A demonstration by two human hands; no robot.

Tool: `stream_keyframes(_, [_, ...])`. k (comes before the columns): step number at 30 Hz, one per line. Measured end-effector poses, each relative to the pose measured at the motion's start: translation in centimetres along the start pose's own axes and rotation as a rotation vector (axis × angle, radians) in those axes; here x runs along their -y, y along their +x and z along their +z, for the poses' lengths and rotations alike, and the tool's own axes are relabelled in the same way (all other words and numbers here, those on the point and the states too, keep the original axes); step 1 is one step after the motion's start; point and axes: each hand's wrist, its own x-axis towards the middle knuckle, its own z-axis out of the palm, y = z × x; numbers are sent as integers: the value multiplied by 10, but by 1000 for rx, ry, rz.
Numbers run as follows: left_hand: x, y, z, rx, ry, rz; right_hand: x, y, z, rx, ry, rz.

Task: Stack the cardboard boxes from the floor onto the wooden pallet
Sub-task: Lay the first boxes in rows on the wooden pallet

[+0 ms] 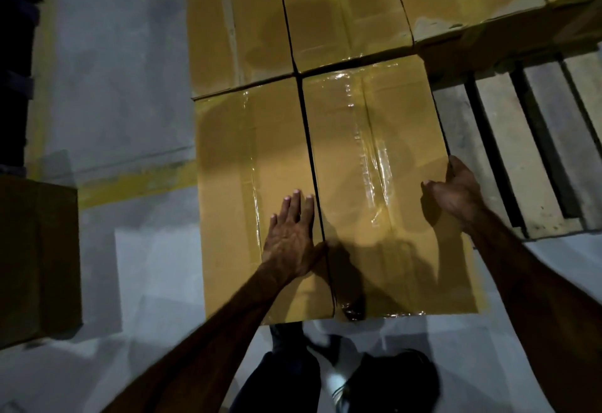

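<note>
My left hand (291, 236) lying flat, fingers straight and together, pressing top of left box (247, 191). My right hand (456, 191) curling fingers over right edge of right box (374, 168). Both boxes sitting on wooden pallet (527, 152), touching rear row of boxes (342, 12).

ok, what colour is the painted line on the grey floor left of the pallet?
Yellow, worn and patchy: the painted floor line, seen in the head view.

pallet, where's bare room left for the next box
Bare slats of the pallet show right of the box that the right hand grips, below the back row. The left side is crowded: the left hand presses flat on the neighbouring box, boxes edge to edge.
</note>
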Motion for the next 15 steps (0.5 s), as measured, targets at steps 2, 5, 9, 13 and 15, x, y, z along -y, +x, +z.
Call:
stream_keyframes(2, [1,2,2,0,-5,0,6,1,5,2,35,-6])
stream_keyframes(5, [4,2,2,1,4,1,13,1,7,13,34,-5])
stream_keyframes(9, [3,0,2,1,14,-11,13,0,5,31,26,-18])
stream_keyframes(13, [-2,-2,-1,-9,26,-24,2,-12,2,48,22,-13])
stream_keyframes(15, [-3,-3,-2,-5,47,-26,-5,-28,4,42,11,25])
